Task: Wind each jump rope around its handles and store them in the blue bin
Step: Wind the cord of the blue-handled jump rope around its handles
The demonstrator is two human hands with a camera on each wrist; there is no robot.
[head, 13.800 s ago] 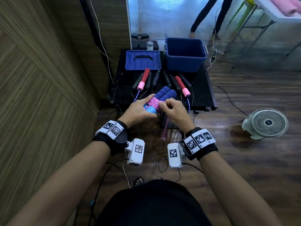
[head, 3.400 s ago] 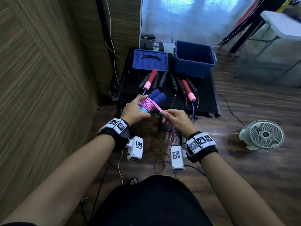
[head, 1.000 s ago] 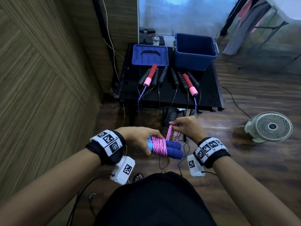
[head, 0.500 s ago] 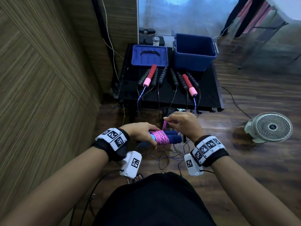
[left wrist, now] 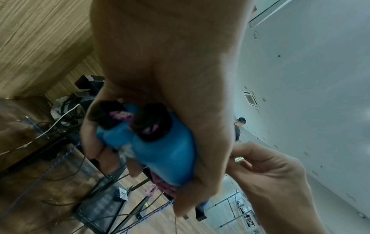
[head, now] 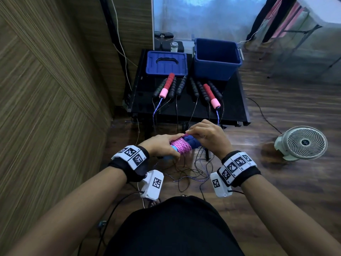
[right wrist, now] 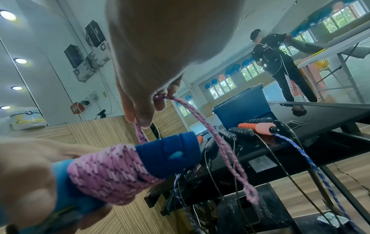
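Biggest worry right now: the whole pink coil (right wrist: pixel 112 171) springing loose. My left hand (head: pixel 162 147) is clenched round the light-blue ends of the two blue foam handles (right wrist: pixel 170 154), and my right hand (head: pixel 208 136) is pinching the last short loop of the pink rope (right wrist: pixel 220 145) just above the bundle. If that pinch slips before the tail gets tucked, I reckon the outer turns unwind fast. Tuck it too loosely and it probably falls apart once dropped in.

The blue bin (head: pixel 215 60) sits open at about 1 o'clock on the far side of the black table (head: pixel 238 108), well apart from my hands, with its lid (head: pixel 166 62) beside it at 12.

In the way: the other jump ropes, red-and-pink handles (head: pixel 211 97) and black ones (head: pixel 181 85), lie between me and the bin, cords hanging off the near edge into a tangle at my feet. Easy to snag the dangling loop there. A floor fan (head: pixel 302 143) at 3 o'clock is clear of things.
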